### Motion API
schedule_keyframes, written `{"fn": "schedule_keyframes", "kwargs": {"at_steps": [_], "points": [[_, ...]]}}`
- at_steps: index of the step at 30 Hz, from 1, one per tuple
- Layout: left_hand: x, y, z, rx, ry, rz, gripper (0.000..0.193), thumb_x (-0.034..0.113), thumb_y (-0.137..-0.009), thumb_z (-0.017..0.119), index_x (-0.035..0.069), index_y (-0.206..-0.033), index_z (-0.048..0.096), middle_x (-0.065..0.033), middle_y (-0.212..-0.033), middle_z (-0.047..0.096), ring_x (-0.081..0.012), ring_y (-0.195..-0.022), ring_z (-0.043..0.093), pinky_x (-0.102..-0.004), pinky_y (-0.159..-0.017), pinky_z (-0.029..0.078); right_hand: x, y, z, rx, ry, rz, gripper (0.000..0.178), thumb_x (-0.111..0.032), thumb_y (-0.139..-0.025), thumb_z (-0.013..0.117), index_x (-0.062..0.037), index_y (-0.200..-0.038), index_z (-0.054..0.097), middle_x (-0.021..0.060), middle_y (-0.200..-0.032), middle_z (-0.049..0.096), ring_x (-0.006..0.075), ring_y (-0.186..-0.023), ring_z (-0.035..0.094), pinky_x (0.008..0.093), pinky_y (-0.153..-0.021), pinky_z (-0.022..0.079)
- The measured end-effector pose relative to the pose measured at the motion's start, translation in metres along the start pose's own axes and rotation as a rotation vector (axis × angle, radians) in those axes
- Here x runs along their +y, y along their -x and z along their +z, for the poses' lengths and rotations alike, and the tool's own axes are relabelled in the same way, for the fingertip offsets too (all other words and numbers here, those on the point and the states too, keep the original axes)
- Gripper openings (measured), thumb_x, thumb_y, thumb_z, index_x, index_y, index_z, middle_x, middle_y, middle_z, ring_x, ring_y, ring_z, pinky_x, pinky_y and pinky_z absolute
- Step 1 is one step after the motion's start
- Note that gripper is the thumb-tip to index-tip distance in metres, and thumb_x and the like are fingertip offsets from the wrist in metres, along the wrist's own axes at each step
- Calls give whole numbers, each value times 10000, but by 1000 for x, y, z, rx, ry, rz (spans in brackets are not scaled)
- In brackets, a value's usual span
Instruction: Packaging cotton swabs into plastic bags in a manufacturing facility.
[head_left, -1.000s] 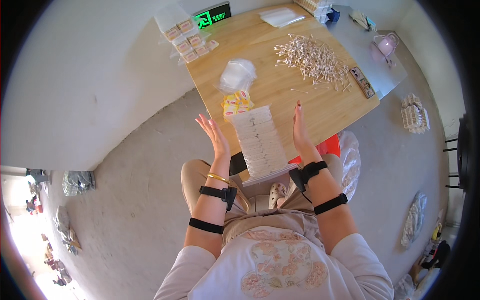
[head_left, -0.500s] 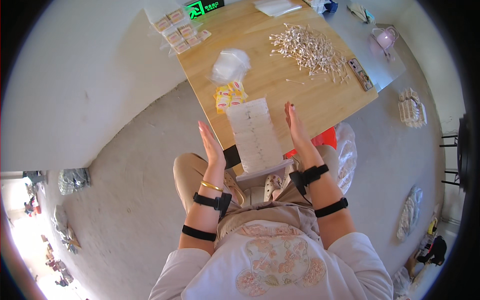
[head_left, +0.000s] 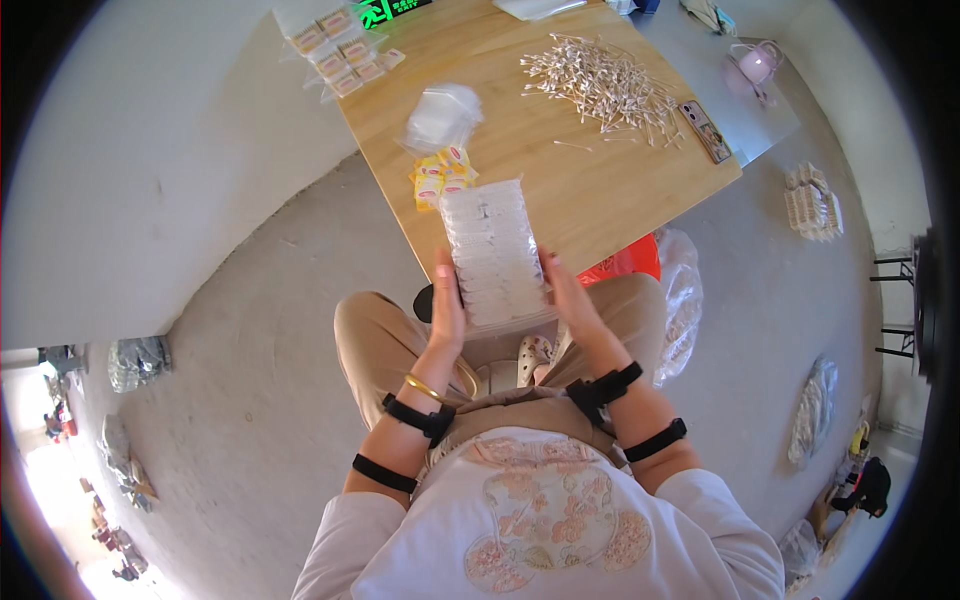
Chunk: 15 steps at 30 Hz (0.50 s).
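Observation:
A clear plastic bag (head_left: 497, 255) packed with rows of small white packets lies at the near edge of the table, its lower end reaching out over my lap. My left hand (head_left: 447, 303) is pressed flat along the bag's left side. Against the right side rests my right hand (head_left: 568, 293), so the bag is squeezed between both palms. Just beyond its top left corner are yellow-and-white printed cards (head_left: 442, 180), with a stack of empty clear bags (head_left: 443, 117) behind them.
A heap of loose cotton swabs (head_left: 605, 88) covers the far right of the wooden table (head_left: 540, 160). A phone (head_left: 706, 132) lies at the right edge. Filled packs (head_left: 340, 50) stand at the far left corner. A red container (head_left: 625, 260) is below the table's right side.
Both hands have come inward from beside the bag and now touch its two sides. The bag looks narrower and more compact. The whole view has shifted slightly.

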<state>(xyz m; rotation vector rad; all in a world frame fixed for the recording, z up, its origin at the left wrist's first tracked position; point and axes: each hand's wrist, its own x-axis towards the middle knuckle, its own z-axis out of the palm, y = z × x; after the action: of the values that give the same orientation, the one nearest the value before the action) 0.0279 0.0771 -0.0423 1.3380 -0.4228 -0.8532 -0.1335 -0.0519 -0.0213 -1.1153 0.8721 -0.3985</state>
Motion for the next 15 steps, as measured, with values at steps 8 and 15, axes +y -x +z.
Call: {"fn": "schedule_keyframes", "kwargs": {"at_steps": [8,15], "points": [[7,6,21,79,-549,156,662,410,-962,540,7,-1425,291,-263,-1280,533,-371,-1150,569,-399,-950,455,8,5,5,-30,453,-310,513,-301,-997,511,22,-1381,404,218,-1234,544,325,-1118,532,377,-968,408],[19,6,23,88,-661,175,646,443,-949,540,15,-1390,339,-272,-1205,583,-383,-1044,622,-404,-859,500,6,7,-3,-24,789,-497,563,-324,-943,581,17,-1361,418,265,-1201,525,427,-1124,504,430,-941,420]]}}
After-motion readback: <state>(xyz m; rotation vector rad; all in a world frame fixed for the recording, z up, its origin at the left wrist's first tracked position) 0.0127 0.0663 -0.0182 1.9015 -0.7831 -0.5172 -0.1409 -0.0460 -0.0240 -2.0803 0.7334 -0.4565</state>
